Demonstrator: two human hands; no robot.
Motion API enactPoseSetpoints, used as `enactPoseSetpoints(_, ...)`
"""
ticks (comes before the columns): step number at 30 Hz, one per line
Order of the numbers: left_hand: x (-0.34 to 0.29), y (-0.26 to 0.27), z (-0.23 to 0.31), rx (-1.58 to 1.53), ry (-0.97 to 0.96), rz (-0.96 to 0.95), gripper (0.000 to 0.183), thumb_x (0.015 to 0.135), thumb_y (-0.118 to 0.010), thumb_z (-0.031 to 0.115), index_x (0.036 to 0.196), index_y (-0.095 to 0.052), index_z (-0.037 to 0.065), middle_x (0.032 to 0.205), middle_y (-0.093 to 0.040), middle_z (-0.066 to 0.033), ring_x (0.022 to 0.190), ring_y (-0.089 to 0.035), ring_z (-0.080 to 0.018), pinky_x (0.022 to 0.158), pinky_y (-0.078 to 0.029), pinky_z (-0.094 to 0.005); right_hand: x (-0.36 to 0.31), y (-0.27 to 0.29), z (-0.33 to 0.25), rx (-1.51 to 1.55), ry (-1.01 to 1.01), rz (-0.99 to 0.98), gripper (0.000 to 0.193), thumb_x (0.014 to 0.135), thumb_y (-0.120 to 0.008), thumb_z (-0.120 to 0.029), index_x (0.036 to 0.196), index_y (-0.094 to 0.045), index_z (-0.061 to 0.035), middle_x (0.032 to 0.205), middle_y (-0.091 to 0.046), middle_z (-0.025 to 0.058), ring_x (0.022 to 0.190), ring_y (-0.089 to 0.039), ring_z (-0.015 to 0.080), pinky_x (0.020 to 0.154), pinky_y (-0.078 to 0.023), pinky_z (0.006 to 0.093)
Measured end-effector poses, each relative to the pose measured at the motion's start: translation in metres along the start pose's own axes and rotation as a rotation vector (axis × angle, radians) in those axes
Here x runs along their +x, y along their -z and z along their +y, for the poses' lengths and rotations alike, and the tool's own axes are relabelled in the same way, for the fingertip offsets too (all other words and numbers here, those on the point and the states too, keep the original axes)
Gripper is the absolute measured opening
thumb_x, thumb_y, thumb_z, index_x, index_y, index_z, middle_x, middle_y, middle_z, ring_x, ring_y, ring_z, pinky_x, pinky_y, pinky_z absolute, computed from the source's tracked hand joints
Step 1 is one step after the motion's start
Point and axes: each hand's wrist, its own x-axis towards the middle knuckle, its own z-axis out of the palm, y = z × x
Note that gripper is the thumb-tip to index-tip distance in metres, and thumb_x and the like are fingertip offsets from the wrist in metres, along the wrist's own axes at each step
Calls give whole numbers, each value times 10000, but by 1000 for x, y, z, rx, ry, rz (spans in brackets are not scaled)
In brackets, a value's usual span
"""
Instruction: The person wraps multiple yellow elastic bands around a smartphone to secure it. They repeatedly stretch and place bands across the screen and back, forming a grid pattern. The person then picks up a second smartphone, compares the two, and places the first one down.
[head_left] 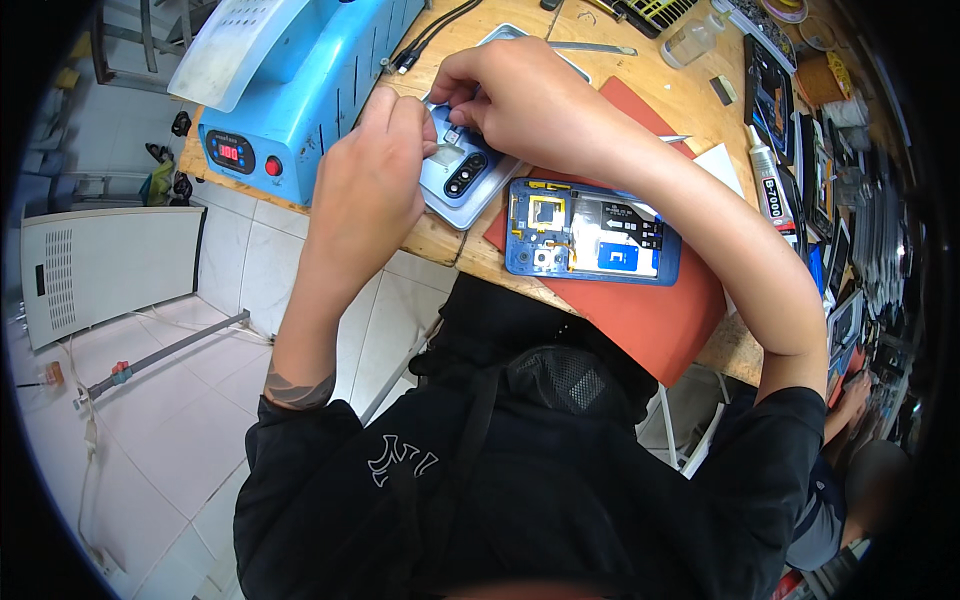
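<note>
A blue-grey phone back cover (428,178) with a black camera lens strip (465,175) lies on a pale, rounded-corner tray (468,216) at the table's front edge. Over the cover's left side, my left hand (375,165) has its thumb and fingers pinched together. A small translucent piece (447,155) shows beside those fingertips; whether they grip it is unclear. My right hand (505,95) bends over the far part of the cover, fingers curled, and hides what they touch. An opened blue phone (592,232), its inner parts exposed, lies below my right forearm.
Left stands a blue machine (300,120) with a red display. A red mat (640,325) lies under the opened phone. Black cables (425,45), a metal spudger (595,47), a clear bottle (692,40) and a glue tube (772,190) are around. Another person's arm (848,408) is at lower right.
</note>
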Motion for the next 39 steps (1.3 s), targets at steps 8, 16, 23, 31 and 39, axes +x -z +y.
enactPoseSetpoints(8, 0, 0, 1, 49, 1, -17, 163, 858, -640, -51, 971, -545, 16, 973, -565, -167, 820, -658, -403, 690, -527, -476, 1, -1, -1, 35, 18, 16, 214, 766, -667, 57, 944, -769, -6, 849, -754, 176, 836, -751, 321, 765, -588, 390)
enactPoseSetpoints(16, 1, -3, 9, 37, 87, 5, 88, 941, -620, 4, 981, -548, 33, 976, -572, -167, 830, -640, -414, 689, -490, -496, -1, -14, -2, 55, -38, 93, 97, 769, -706, -34, 857, -743, -14, 842, -730, 216, 865, -722, 401, 746, -565, 459)
enactPoseSetpoints(23, 1, -10, 11, 29, 127, 75, 91, 937, -671, 87, 983, -596, 63, 967, -602, -118, 807, -663, -378, 668, -500, -468, -14, -8, -6, 23, -35, 126, 173, 849, -703, -49, 1012, -716, 8, 846, -742, 190, 824, -723, 366, 756, -563, 443)
enactPoseSetpoints(31, -9, -10, 17, 120, -98, 231, 128, 877, -774, 128, 990, -739, 79, 930, -681, -58, 871, -654, -251, 711, -517, -371, -33, 32, 22, -225, 53, 301, 185, 891, -698, -106, 1055, -702, -23, 954, -726, 179, 943, -693, 384, 848, -550, 470)
enactPoseSetpoints(39, -18, -2, 12, 213, -252, 115, 330, 874, -785, 216, 1135, -746, 18, 1154, -732, -89, 1016, -663, -271, 792, -535, -376, -43, 69, 88, -500, -94, 260, 179, 896, -689, -87, 1060, -721, -25, 978, -709, 162, 964, -684, 371, 851, -549, 467)
